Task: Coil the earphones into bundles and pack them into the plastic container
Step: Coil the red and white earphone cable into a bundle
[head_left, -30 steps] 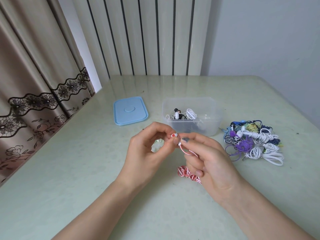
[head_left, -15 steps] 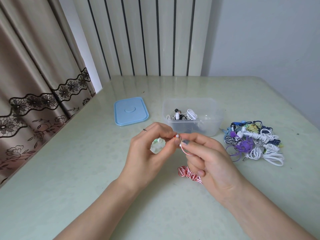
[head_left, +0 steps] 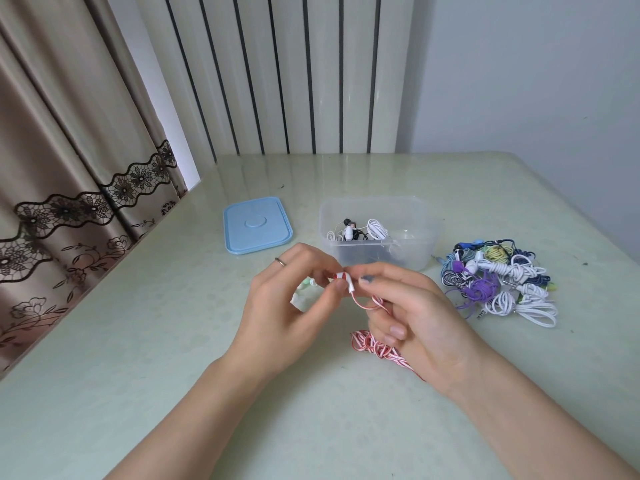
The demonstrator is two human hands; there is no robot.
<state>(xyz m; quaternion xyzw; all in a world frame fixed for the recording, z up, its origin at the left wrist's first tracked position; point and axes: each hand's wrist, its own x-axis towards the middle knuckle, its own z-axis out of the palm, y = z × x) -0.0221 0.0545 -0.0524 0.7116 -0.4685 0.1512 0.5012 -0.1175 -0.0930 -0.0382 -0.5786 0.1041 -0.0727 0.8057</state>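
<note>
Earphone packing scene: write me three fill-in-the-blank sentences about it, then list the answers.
1. The blue lid lies on the table to the ____ of the plastic container.
2. Both hands pinch the earphone with the red-and-____ striped cable.
3. The ring is on the ____ hand.

Answers: left; white; left

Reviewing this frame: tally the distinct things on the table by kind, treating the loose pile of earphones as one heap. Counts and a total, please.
Plastic container, holding a few earphones: 1
Blue lid, flat beside the container: 1
Heap of loose earphones, mixed colours, too tangled to count singly: 1
Red-and-white earphones, held in both hands: 1
Total: 4
</note>
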